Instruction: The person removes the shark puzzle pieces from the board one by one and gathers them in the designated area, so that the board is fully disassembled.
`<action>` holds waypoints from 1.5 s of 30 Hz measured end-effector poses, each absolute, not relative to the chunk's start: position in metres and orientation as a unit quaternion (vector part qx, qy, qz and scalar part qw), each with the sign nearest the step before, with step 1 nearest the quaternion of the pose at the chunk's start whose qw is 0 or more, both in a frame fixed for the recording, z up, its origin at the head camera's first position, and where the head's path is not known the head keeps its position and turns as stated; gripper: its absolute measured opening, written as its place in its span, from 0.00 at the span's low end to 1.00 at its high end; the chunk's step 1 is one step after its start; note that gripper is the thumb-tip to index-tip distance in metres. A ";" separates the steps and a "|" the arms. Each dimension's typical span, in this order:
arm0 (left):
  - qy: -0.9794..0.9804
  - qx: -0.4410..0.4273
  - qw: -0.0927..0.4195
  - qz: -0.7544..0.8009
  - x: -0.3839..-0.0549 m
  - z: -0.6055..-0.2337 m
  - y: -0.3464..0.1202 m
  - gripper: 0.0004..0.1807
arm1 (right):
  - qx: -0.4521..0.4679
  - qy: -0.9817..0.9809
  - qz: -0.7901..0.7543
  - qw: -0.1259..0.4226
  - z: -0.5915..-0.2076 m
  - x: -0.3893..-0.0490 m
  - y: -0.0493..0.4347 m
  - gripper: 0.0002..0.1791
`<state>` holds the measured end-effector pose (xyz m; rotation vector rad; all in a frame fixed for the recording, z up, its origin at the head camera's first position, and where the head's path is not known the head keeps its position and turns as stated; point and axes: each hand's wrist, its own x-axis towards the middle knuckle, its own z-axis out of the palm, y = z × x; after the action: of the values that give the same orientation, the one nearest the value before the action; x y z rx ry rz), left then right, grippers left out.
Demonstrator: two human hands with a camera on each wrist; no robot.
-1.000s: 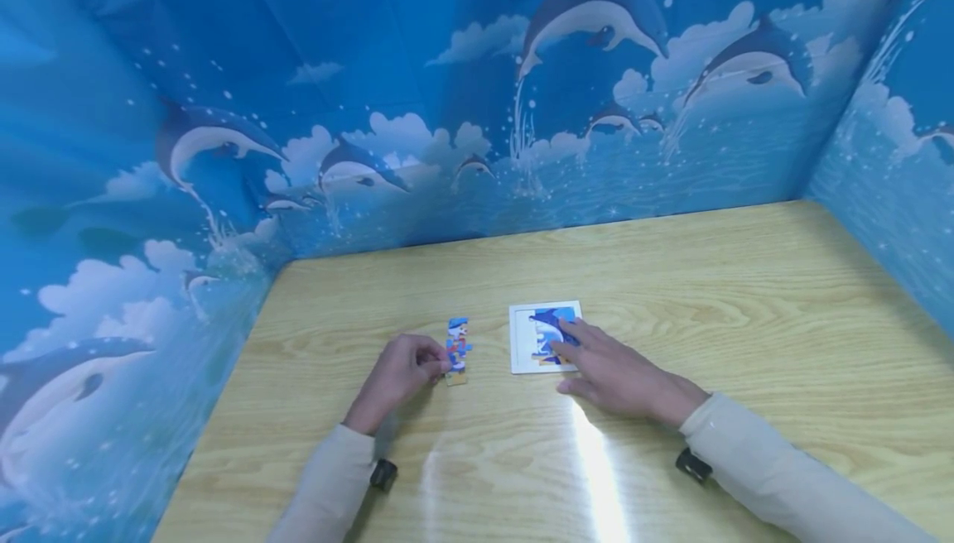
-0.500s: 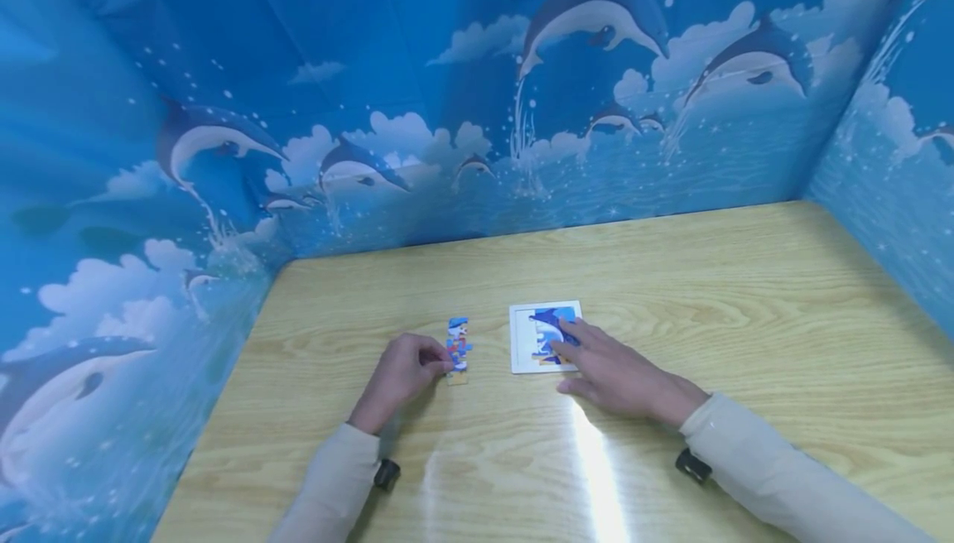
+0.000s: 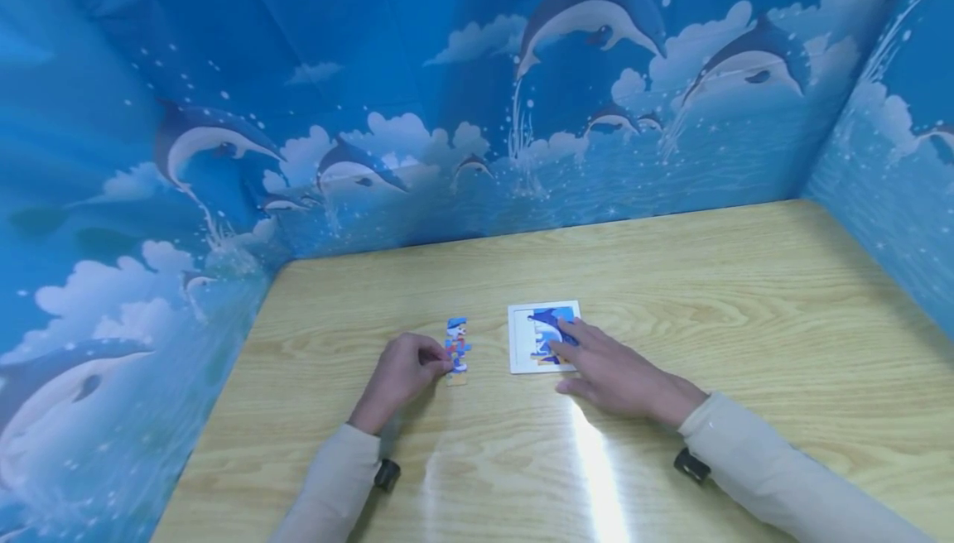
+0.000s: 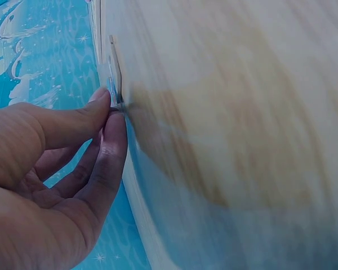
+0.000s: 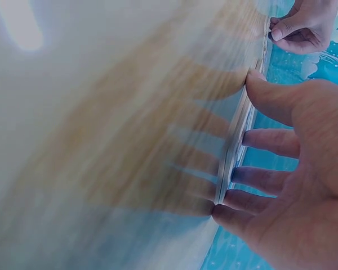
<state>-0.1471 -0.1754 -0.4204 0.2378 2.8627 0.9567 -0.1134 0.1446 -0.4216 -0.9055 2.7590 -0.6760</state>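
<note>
A narrow strip of joined jigsaw pieces, printed with a small figure in blue and red, lies on the table. At its lower left edge my left hand pinches a jigsaw piece between thumb and fingertips; the left wrist view shows this pinch edge-on. To the right is a white square puzzle tray, its right part filled with a dolphin picture and its left part bare. My right hand rests on the tray with spread fingers; the right wrist view shows these fingers along the tray edge. They hide part of the picture.
The wood-grain table reflects a bright streak of light in front of the tray. Blue dolphin-print sheeting stands along the back and both sides. Each wrist carries a small black device.
My left hand has shifted very slightly to the right along the strip's edge. The right hand, the tray and the strip look unmoved.
</note>
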 end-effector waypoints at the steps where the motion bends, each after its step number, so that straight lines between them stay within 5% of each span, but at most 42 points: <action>1: 0.944 0.079 0.056 0.315 -0.147 -0.420 -0.175 0.04 | -0.303 0.923 -0.225 0.080 -0.422 -0.113 0.144 0.34; 45: 0.941 0.114 0.066 0.313 -0.184 -0.419 -0.069 0.11 | -0.301 0.924 -0.218 0.091 -0.422 -0.107 0.144 0.35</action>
<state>-0.1843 -0.0692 -0.4187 0.3431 2.8368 0.9435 -0.1070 0.1436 -0.4216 -0.8955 2.7457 -0.6480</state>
